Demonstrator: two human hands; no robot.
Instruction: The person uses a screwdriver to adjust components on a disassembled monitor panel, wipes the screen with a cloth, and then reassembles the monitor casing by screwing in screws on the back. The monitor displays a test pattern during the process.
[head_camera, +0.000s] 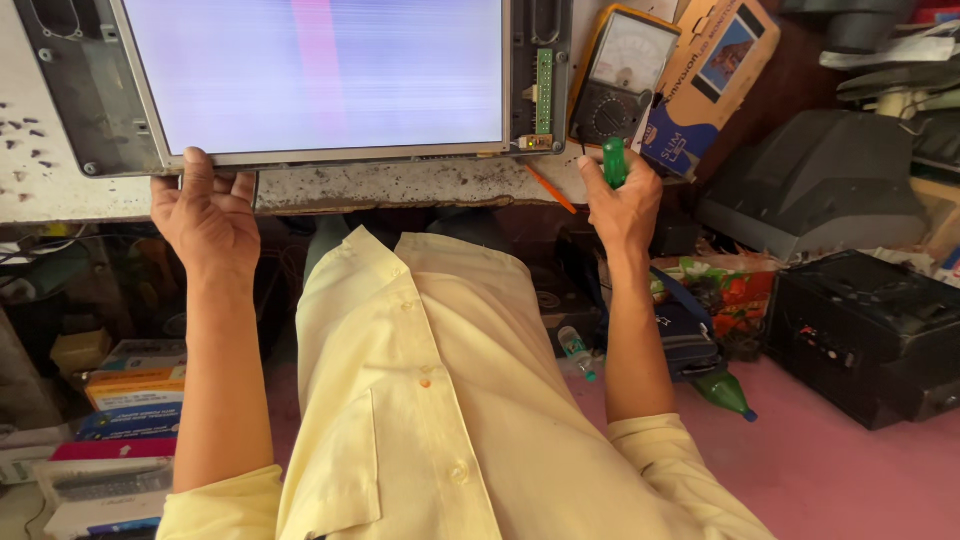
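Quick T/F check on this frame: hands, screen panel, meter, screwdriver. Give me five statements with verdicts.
1. The left hand grips the lower edge of the lit flat screen panel in its grey frame. True.
2. The right hand holds a red-handled hammer. False: a green-handled screwdriver.
3. The yellow-cased analogue needle meter lies right of the panel. True.
4. The panel is dark. False: it glows pale with a pink vertical band.
5. The sleeves are blue. False: pale yellow shirt.
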